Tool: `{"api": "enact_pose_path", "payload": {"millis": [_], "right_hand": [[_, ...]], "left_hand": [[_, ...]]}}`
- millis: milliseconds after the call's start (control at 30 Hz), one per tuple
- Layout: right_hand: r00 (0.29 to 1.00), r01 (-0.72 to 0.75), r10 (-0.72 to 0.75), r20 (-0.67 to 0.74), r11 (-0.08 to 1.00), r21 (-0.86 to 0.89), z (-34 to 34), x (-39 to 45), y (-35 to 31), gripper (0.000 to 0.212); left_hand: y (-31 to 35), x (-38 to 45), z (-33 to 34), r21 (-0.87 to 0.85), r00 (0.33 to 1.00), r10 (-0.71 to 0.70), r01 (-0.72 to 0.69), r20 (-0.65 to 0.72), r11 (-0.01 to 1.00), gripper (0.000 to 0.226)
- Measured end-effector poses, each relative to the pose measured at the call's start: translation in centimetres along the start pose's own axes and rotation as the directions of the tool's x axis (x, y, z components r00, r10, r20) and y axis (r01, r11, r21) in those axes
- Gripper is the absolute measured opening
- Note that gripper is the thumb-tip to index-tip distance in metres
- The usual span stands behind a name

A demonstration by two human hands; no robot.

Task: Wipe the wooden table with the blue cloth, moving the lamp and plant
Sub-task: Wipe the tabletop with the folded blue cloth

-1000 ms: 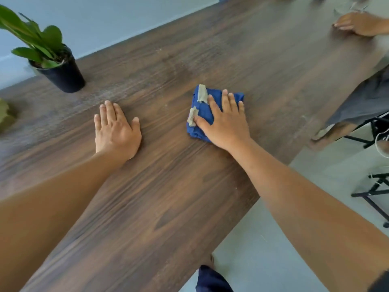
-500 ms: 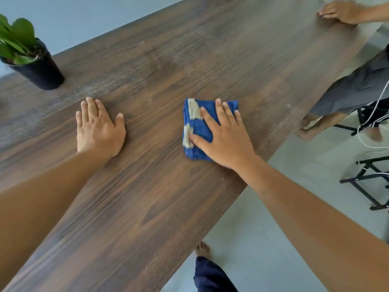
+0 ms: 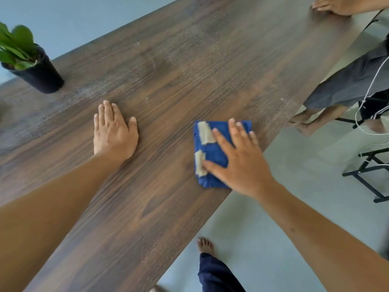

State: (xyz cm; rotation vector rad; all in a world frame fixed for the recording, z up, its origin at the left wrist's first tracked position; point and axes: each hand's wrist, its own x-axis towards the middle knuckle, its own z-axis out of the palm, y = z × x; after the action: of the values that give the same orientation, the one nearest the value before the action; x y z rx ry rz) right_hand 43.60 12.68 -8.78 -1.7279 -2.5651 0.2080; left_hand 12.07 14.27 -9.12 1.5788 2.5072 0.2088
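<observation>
A folded blue cloth with pale patches lies on the dark wooden table, close to its right edge. My right hand presses flat on the cloth with fingers spread and straight. My left hand rests flat on the bare wood to the left of the cloth, palm down. A green plant in a black pot stands upright at the table's far left. No lamp is in view.
Another person's hand rests on the table's far right corner, and that person's legs are beside the table. A black metal stand and a white cable are on the grey floor at right. My foot is below the table edge.
My right hand has slid the cloth toward me and nearer the table's right edge. My left hand stays flat on the wood.
</observation>
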Motion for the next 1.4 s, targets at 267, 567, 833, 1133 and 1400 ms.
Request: {"api": "enact_pose_path", "payload": {"millis": [267, 567, 833, 1133, 1400], "right_hand": [[0.984, -0.172, 0.172, 0.039, 0.985, -0.017, -0.9, 9.6, 1.6, 0.097], [0.949, -0.309, 0.311, 0.050, 0.950, -0.033, -2.2, 14.0, 4.8, 0.102], [0.999, 0.011, -0.012, 0.049, 1.000, 0.011, -0.8, 18.1, -0.2, 0.094], [0.974, 0.205, -0.206, 0.094, 0.978, 0.024, -0.3, 26.3, -6.7, 0.090], [0.986, -0.147, 0.149, 0.076, 0.989, -0.027, -1.7, 35.1, -3.7, 0.096]], "left_hand": [[0.2, -0.1, 0.0, 0.010, 1.000, -0.015, 0.015, -0.009, 1.000, 0.071], [0.2, 1.6, -0.7, 0.020, 1.000, 0.004, -0.004, 0.003, 1.000, 0.072], [0.5, 6.4, -1.5, -0.044, 0.999, -0.044, 0.045, 0.007, 0.998, 0.070], [0.6, 7.1, -0.7, -0.094, 0.996, -0.049, 0.042, -0.074, 0.995, 0.065], [0.6, 7.1, -0.6, -0.092, 0.993, -0.075, 0.066, -0.095, 0.994, 0.063]]}}
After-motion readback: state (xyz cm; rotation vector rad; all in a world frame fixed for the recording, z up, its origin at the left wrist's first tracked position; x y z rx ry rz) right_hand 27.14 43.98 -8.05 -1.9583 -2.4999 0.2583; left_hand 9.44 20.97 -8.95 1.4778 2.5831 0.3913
